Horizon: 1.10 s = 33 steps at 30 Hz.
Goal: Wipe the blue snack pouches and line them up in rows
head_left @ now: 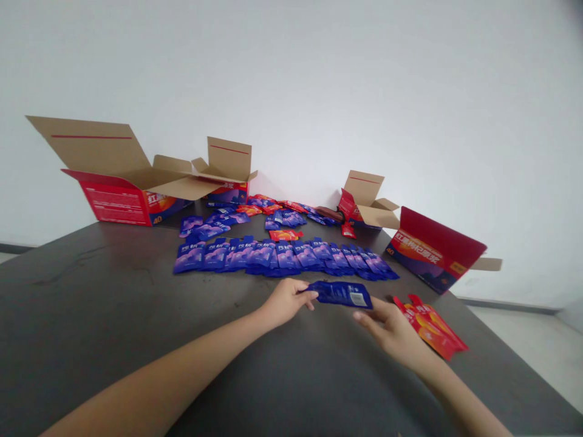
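Between my two hands a dark blue pouch (337,294) is held up over the table, its back with a white barcode label facing me. My left hand (288,301) pinches its narrow spout end. At the other end is my right hand (387,325), fingers behind the pouch's edge and thumb a little apart below it; whether it grips firmly is hard to tell. Just beyond lies a long row of overlapping purple-blue pouches (286,256). Several red-orange pouches (430,328) lie stacked to the right of my right hand.
Open cardboard boxes stand around: a large red one (118,203) at left, another (228,193) behind it, one (364,209) at back right and one (432,252) at right. Mixed loose pouches (286,218) lie between them on the dark table (113,303), before a white wall.
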Motion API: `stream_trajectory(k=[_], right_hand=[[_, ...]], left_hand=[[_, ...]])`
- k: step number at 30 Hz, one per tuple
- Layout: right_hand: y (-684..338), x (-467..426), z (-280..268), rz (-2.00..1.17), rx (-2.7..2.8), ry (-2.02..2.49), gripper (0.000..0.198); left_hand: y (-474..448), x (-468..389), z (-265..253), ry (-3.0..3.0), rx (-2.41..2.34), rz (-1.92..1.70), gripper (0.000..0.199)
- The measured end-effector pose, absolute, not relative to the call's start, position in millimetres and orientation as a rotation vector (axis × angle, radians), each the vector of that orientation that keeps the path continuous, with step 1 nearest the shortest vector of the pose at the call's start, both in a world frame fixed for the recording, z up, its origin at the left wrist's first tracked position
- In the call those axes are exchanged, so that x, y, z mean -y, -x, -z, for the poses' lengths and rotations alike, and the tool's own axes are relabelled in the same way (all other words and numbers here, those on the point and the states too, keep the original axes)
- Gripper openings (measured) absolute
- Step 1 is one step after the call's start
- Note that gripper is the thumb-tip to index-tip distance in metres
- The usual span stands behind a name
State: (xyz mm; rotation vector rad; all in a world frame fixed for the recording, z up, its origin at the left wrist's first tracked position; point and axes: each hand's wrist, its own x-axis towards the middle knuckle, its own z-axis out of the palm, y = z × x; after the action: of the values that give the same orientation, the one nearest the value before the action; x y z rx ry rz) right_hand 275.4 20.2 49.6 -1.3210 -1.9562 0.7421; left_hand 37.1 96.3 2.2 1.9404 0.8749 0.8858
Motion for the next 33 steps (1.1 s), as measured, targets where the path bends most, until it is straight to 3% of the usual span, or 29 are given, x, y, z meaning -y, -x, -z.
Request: stream_trajectory(k=[10,20,28,33], right_hand=[[-266.1,-35.8,-48.4,-0.851,1.723,1.236,0.039],[-320.4,-156.4,-37.6,0.046,1.654,1.358,0.041],[-333.4,-205.0,28.2,0.136,2.073,1.378,0.051],[-349.1,-213.3,10.8,0.220,2.087,1.392,0.047]], left_hand=[[-36.4,-97.2,0.8,-2.039,-0.969,-0.885,0.030],[-20.4,-96.9,-1.0,-2.465,-1.085,-0.826,0.020],[5.0,-97.5,-8.4,-2.748,-1.057,-0.836,0.017],[50.4,-88.8,3.8,-2.664,-1.006,-0.702,0.016]])
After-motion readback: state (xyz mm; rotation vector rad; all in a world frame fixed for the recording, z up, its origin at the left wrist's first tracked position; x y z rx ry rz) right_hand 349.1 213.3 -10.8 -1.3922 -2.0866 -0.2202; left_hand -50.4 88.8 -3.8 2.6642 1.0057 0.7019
